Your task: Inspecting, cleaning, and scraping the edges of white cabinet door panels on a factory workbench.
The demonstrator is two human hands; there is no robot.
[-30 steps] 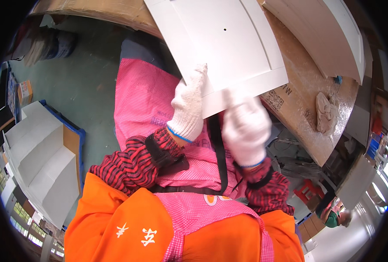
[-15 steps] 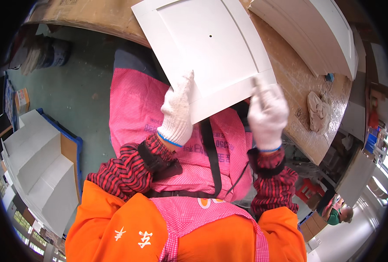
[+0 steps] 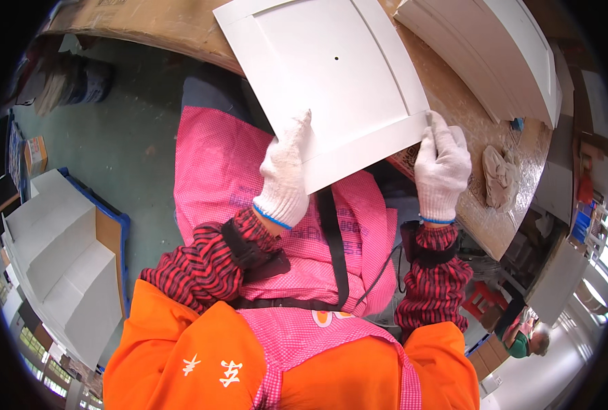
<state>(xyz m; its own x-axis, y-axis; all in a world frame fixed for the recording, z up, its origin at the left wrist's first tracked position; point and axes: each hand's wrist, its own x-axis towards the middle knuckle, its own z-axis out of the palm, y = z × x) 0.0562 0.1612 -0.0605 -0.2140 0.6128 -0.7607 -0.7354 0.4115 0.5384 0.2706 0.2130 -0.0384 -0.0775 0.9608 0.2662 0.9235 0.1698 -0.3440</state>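
Note:
A white framed panel (image 3: 338, 82), like a cabinet door with a recessed middle and one small dark hole, lies tilted over the near edge of the table. Gloved in white knit, my left hand (image 3: 285, 167) grips its lower left edge, thumb on the top face and the other fingers hidden underneath. My right hand (image 3: 442, 164), in a matching glove, is at the panel's lower right corner. Its fingers are bent together against that corner, and whatever lies under them is hidden.
The table (image 3: 485, 229) has a brown, film-covered top. A stack of white panels (image 3: 481, 55) stands at its far right, near a crumpled cloth (image 3: 498, 176). At left on the green floor is a pile of white boards (image 3: 58, 253). Another person (image 3: 522, 338) is at the far right.
My right hand has shifted slightly right and come to the panel's corner, where it was blurred in motion before. The panel and my left hand have moved a little to the right.

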